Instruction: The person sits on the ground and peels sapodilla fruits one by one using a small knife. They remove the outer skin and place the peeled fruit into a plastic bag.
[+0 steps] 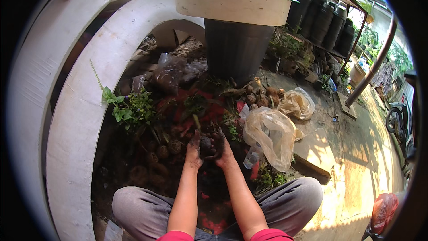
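Observation:
My left hand (pixel 193 150) and my right hand (pixel 223 150) are cupped around a dark clump of soil (pixel 207 144). Dark dirt coats the fingers and palms. Just beyond my left fingertips a thick green stem (pixel 196 122) stands up; whether it is rooted in the clump cannot be made out. Left of my hands lie several round balls wrapped in string (pixel 174 146), some with stems. A leafy green plant with small purple flowers (pixel 137 105) grows farther left. Under and around my hands, dark soil covers parts of a red sheet (pixel 200 95).
A tall black pot (pixel 238 48) with a cream rim stands ahead. To the right are crumpled clear plastic bags (pixel 267 137), a plastic cup (pixel 253 156) and more brown balls (pixel 260 97). A curved white wall (pixel 77 100) borders the left. Stacked black pots (pixel 314 16) fill a rack.

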`<act>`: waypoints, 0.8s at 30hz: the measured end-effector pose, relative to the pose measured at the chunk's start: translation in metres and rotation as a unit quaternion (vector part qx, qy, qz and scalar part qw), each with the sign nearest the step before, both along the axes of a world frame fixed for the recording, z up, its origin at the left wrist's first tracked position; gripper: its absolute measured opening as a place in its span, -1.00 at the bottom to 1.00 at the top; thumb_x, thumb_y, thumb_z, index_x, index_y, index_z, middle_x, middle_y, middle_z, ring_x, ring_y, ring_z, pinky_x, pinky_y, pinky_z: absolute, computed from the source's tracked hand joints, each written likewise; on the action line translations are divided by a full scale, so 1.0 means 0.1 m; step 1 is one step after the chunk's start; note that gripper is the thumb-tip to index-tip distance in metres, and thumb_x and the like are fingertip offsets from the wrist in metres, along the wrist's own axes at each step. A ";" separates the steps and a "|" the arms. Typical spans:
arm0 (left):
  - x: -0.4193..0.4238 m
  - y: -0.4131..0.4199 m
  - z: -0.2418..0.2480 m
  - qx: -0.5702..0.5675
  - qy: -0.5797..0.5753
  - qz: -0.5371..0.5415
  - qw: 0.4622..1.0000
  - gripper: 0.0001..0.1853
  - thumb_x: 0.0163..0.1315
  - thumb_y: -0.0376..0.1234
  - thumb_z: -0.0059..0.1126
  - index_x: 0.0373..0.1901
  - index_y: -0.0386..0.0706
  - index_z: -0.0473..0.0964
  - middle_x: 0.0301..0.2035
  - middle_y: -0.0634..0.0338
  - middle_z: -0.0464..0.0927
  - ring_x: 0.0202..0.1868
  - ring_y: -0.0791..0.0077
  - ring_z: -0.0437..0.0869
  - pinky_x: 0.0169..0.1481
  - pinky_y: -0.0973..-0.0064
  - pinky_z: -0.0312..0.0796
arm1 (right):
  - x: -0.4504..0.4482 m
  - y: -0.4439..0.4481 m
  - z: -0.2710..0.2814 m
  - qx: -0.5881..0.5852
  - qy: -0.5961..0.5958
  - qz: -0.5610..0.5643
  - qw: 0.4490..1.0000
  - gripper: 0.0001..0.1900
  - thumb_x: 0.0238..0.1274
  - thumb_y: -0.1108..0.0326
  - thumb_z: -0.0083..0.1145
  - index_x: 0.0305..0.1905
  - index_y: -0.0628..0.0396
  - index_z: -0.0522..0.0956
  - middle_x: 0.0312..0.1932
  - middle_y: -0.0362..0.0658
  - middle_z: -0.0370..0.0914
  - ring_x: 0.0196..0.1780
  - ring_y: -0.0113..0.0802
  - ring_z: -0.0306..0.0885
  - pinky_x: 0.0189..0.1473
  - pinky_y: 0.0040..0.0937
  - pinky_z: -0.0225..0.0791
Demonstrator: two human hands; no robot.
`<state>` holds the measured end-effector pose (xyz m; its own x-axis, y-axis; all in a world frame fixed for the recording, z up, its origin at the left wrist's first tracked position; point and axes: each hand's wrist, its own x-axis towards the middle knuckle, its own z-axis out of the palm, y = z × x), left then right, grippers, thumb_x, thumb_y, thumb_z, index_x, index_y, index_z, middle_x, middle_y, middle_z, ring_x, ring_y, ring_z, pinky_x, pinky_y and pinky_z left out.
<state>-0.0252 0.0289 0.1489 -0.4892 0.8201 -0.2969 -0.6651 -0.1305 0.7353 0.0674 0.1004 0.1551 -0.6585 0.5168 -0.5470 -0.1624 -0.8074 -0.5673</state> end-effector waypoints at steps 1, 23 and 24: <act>0.00 0.00 -0.03 0.059 -0.043 0.017 0.997 -0.48 0.16 0.16 0.02 -0.19 -0.09 0.48 -0.30 0.22 0.60 -0.24 0.39 0.61 -0.09 0.36 0.48 | 0.01 0.00 0.02 0.023 0.017 0.015 0.999 -0.36 0.10 -0.32 -0.05 0.14 -0.10 0.40 0.23 -0.28 0.24 0.22 -0.20 0.20 0.09 0.23 0.10; 0.21 0.09 0.24 -0.082 -0.006 0.176 0.981 -0.13 0.19 0.34 -0.39 0.28 -0.16 0.11 0.13 0.15 0.31 0.16 0.35 0.33 0.28 0.38 0.14 | -0.21 -0.26 -0.11 0.266 0.046 -0.035 0.962 -0.51 0.15 0.33 0.15 0.19 0.15 0.34 0.09 -0.09 0.43 0.06 -0.34 0.44 0.10 -0.48 0.30; 0.17 0.08 0.19 -0.069 -0.047 0.170 0.982 -0.16 0.21 0.31 -0.35 0.30 -0.14 0.10 0.15 0.16 0.30 0.17 0.35 0.33 0.29 0.36 0.14 | -0.21 -0.25 -0.10 0.233 0.071 -0.024 0.970 -0.49 0.16 0.25 0.13 0.21 0.11 0.33 0.11 -0.11 0.42 0.08 -0.33 0.42 0.11 -0.42 0.29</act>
